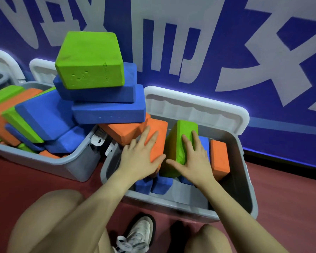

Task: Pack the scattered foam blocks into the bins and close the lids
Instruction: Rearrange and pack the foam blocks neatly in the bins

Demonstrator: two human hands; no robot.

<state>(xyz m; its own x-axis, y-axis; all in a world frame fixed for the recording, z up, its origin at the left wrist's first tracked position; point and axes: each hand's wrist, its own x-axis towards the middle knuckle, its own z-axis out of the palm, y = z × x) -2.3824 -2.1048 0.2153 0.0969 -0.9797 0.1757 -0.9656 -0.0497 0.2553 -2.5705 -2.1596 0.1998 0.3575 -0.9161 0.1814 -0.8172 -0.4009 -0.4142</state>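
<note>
The person squats in front of two grey bins on a red floor (35, 179). Both hands reach into the right bin (244, 179).

The left hand (140, 157) lies flat on an orange block (157, 136). Its fingers are spread out and straight, and the thumb touches the block's near edge. This block leans against another orange block (120, 130) that rests across the gap between the two bins.

The right hand (193, 161) lies flat on a green block (182, 132) that stands tilted in the right bin. Its fingers are straight and spread too, with the thumb pointing toward the left hand. The two hands are close but do not touch.

Just right of the green block stands a small orange block (220, 159), near the bin's right wall. A blue block (204, 143) peeks out between them. More blue blocks (153, 185) stand low in the bin, under the hands. The right bin's white lid (195, 106) is open and leans back on the blue wall (263, 88).

The left bin (75, 161) is heaped with green, orange and blue blocks, well over its rim. On top sit two blue blocks (108, 110) and one big green block (89, 59) at the very top. Its white lid (40, 68) stands open behind the pile.

A white shoe (139, 232) shows at the bottom, between the knees.
</note>
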